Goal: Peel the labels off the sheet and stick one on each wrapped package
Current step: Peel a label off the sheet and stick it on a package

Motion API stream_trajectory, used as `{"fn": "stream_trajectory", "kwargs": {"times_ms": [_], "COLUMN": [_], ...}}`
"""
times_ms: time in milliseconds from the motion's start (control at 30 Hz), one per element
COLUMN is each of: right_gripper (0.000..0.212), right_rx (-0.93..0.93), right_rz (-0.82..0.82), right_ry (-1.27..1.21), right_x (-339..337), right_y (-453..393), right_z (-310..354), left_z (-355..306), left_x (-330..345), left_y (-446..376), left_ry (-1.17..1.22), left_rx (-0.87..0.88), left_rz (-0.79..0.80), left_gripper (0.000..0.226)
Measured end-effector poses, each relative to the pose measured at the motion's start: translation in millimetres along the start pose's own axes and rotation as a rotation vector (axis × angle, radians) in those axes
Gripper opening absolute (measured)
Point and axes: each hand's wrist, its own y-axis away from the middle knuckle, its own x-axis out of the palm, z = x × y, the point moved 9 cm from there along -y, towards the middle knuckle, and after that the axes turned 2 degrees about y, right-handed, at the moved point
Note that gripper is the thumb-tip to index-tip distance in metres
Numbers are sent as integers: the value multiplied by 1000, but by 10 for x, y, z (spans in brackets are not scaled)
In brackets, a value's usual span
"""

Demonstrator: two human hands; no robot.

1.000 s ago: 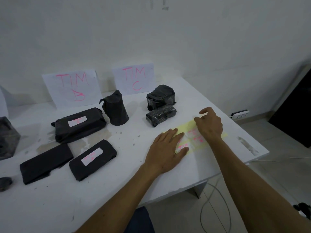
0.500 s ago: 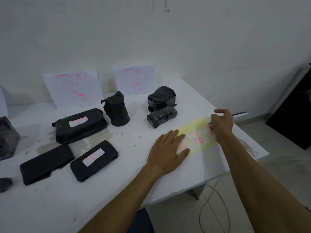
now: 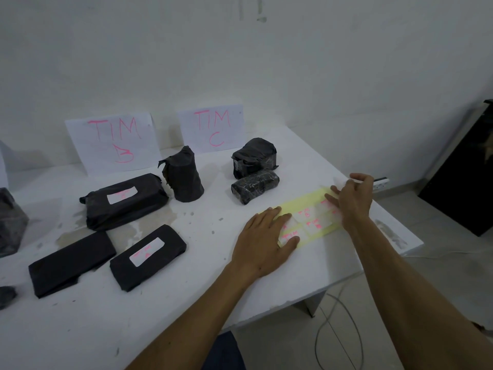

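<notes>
Since a second ago the right hand (image 3: 353,202) has slid from the sheet's middle toward its far right end, and its fingers have uncurled from the half-closed pinch of half a second back. A white table (image 3: 165,311) stands against a pale wall (image 3: 293,62), where two paper signs (image 3: 113,141) lettered in pink lean; a grey floor and a loose cable (image 3: 338,340) show past the table's right corner. Both bare forearms reach in from below. The left hand (image 3: 262,241) lies flat and open, palm down, pinning the near left end of the yellow label sheet (image 3: 306,206). The right hand hovers spread over the other end, fingertips touching the sheet, grasping nothing that can be seen. That sheet lies near the table's right edge, its long axis running from near left to far right. Black wrapped packages (image 3: 124,200) sit to the left, two bearing white labels (image 3: 146,251).
</notes>
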Motion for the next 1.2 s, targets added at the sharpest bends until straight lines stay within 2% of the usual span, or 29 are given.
{"fn": "stream_trajectory", "kwargs": {"times_ms": [200,300,367,467,600,733,933,1000,1100,1200], "right_gripper": [10,11,12,15,19,23,20,17,20,17], "right_rx": [-451,-678,-802,-925,-1015,-1043,-1019,-946,-814,-760], "right_rz": [100,160,212,304,396,438,512,524,509,481], "right_ry": [313,451,487,534,569,566,508,469,389,326], "right_x": [198,441,602,850,1105,1212,1277,1272,1244,1232], "right_y": [258,553,787,1091,1365,1466,1513,1463,1336,1235], "right_z": [218,352,427,440,366,365,370,350,361,414], "left_z": [-33,31,158,363,431,607,750,762,828,817], "left_x": [-95,-205,-356,-527,-532,-519,-580,-583,-600,-675], "left_y": [-11,-49,-52,0,-4,-9,-8,-11,-44,-130], "left_ry": [90,323,509,759,966,1081,1086,1106,1011,960], "left_rx": [18,-42,-136,-273,-276,-365,-443,-461,-466,-405], "left_rz": [-71,-124,-235,-388,-381,-404,-446,-453,-445,-419], "left_gripper": [65,54,39,23,30,27,12,13,9,11]}}
